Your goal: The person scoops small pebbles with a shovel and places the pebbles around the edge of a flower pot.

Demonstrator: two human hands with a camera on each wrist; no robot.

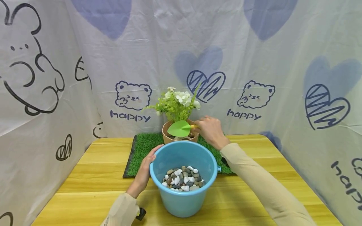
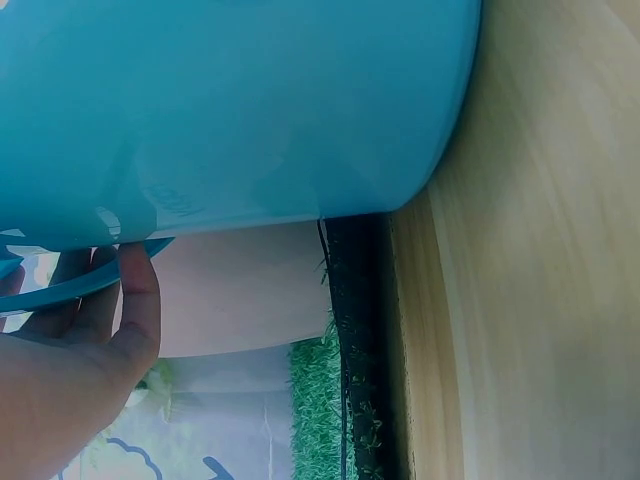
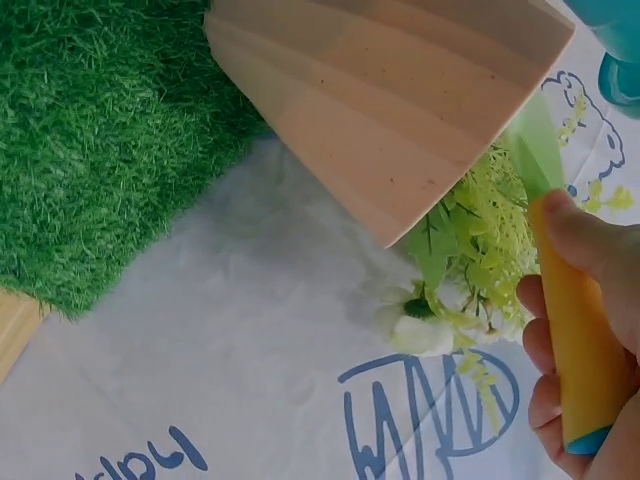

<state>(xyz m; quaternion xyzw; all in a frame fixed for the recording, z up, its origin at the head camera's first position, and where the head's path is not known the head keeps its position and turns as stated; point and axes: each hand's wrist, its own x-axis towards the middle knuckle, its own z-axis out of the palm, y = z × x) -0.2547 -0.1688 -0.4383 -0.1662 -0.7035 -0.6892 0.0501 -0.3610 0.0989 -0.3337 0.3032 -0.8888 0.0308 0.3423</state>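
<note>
My right hand (image 1: 212, 131) grips the yellow handle (image 3: 580, 340) of a small garden trowel (image 1: 177, 129). Its green blade is tipped over the mouth of a tan faceted flowerpot (image 1: 166, 132). White flowers (image 1: 183, 99) and green leaves rise from the pot, and some stones show inside it below the blade. In front stands a light blue bucket (image 1: 182, 204) with white, grey and brown pebbles (image 1: 183, 180) at its bottom. My left hand (image 1: 143, 171) holds the bucket at its left rim, with fingers bent at the edge in the left wrist view.
Pot and flowers stand on a green artificial grass mat (image 1: 141, 153) with a dark edge, partly hidden by the bucket. Beneath is a yellow wood-grain table (image 1: 93, 188). White printed cloth (image 1: 158, 40) hangs behind and at both sides. A small black object (image 1: 141, 214) sits by the left wrist.
</note>
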